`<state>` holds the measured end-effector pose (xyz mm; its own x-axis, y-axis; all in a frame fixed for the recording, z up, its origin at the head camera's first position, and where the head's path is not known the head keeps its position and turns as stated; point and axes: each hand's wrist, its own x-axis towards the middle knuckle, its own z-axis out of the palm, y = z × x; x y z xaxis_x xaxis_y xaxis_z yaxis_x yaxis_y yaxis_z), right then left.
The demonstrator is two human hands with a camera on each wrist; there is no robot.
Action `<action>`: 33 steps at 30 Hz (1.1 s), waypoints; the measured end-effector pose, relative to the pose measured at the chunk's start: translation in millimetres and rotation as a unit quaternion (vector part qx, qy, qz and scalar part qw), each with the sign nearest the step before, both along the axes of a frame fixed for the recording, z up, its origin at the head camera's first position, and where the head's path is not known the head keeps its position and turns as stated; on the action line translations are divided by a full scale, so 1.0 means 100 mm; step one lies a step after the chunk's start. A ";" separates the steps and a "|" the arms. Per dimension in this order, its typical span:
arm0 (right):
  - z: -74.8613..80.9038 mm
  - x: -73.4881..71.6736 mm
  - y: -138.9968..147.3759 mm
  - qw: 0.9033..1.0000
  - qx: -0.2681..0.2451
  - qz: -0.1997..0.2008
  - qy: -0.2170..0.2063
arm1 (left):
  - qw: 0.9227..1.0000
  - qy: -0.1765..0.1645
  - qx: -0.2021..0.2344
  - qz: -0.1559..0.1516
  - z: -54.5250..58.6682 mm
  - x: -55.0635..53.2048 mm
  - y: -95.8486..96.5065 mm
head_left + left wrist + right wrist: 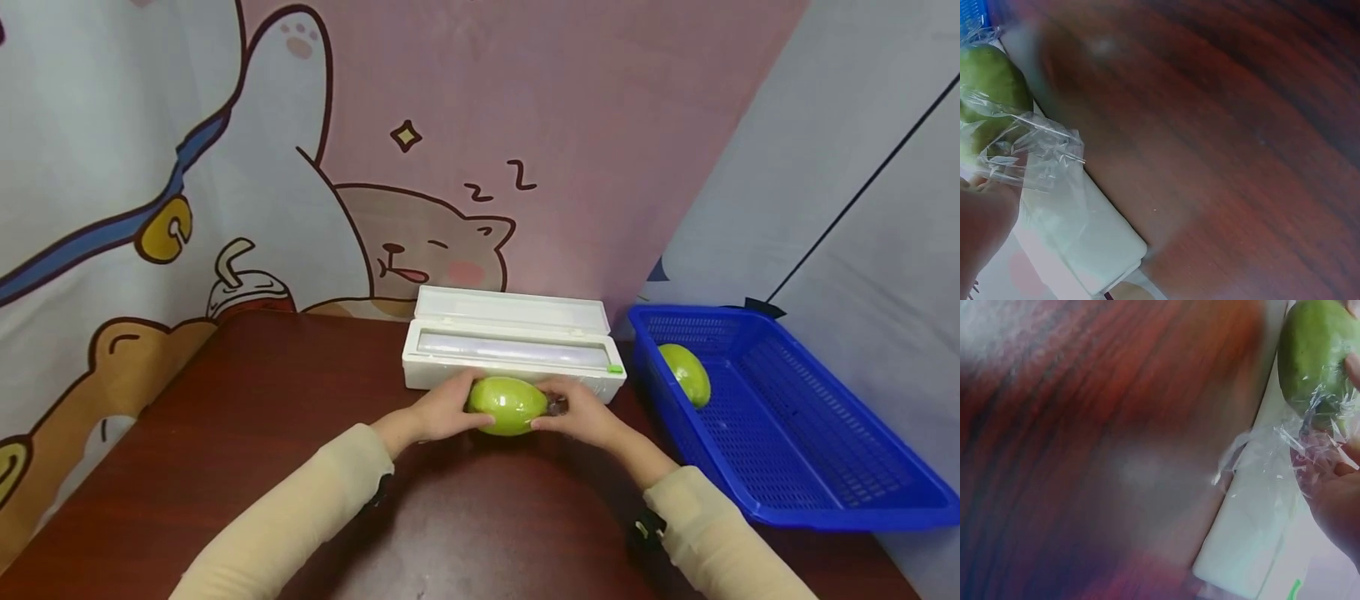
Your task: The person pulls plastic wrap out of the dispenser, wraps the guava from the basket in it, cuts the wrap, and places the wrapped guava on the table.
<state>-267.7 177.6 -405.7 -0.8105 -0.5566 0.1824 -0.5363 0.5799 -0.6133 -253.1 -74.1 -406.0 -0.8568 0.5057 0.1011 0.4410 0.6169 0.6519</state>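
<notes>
Near the box edge (517,364), green fruit (507,406)

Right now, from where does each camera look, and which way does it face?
Head: worn on the head, facing forward and down at the table; left hand, right hand and sleeves show, the hands gripping a green fruit.
Left wrist: worn there, looking toward the fruit and clear film; part of the left hand shows at the left edge.
Right wrist: worn there, looking toward the same fruit; part of the right hand shows at the right edge.
Shared: both wrist views show fruit, film and white box.
</notes>
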 end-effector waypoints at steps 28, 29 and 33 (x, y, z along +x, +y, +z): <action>0.09 0.08 -0.04 0.998 -0.005 -0.032 0.061 | 0.999 0.037 0.002 0.031 0.06 0.05 -0.06; 0.10 0.08 -0.04 0.998 -0.009 -0.033 0.058 | 0.999 0.034 -0.004 0.037 0.06 0.05 -0.06; 0.10 0.06 -0.04 0.998 -0.017 -0.037 0.053 | 0.999 0.026 -0.003 0.041 0.08 0.04 -0.05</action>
<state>-261.2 173.4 -395.4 -0.8246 -0.4876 0.2868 -0.5551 0.5998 -0.5762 -249.1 -79.2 -397.6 -0.8893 0.4339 0.1447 0.4219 0.6561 0.6257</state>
